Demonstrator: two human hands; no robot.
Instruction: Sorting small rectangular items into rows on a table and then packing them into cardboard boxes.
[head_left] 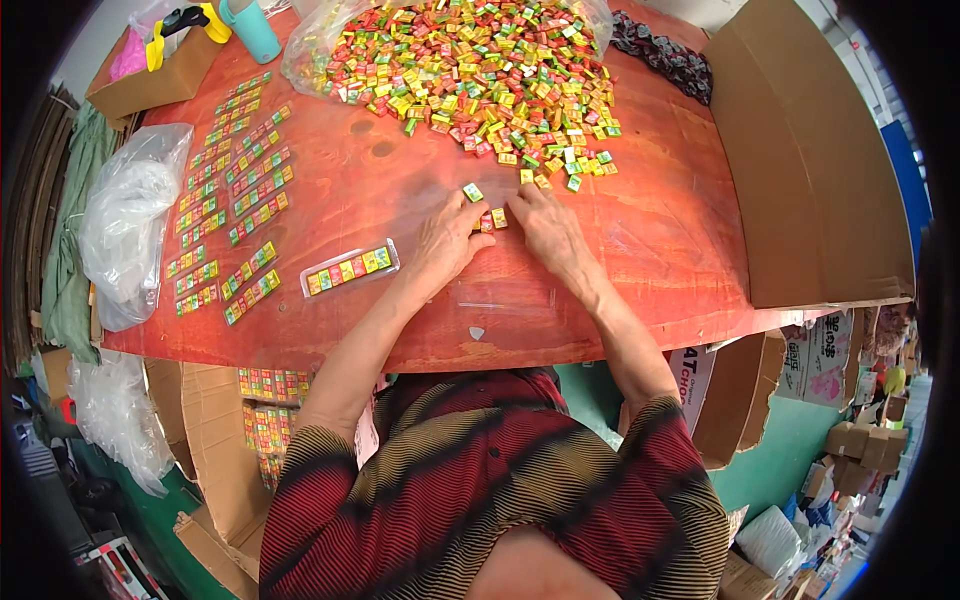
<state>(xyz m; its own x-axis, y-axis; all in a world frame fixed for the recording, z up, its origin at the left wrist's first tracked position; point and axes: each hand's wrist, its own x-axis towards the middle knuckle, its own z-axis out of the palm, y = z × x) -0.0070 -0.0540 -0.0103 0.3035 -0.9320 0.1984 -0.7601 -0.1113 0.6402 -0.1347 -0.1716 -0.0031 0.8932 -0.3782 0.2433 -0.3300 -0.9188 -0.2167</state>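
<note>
Both my hands rest over the red table, just in front of a big heap of small coloured boxes [500, 75] in red, yellow and green. My left hand [445, 242] is closed, with thumb and forefinger around several small boxes [487, 222]. Another small box [473, 192] stands at its fingertips. My right hand [550, 232] has its thumb and forefinger apart. Its fingertips reach loose yellow boxes [527, 177] at the near edge of the heap. Left of my left forearm lies a clear plastic tray [350, 268] with one row of small boxes in it.
Rows of small boxes [235, 170] cover the table's left side. Beyond them are a clear plastic bag [128, 220], an open carton [160, 85] and a turquoise cup [252, 35]. A tall cardboard box [810, 160] stands at right. Clear plastic pieces [490, 303] lie near the front edge.
</note>
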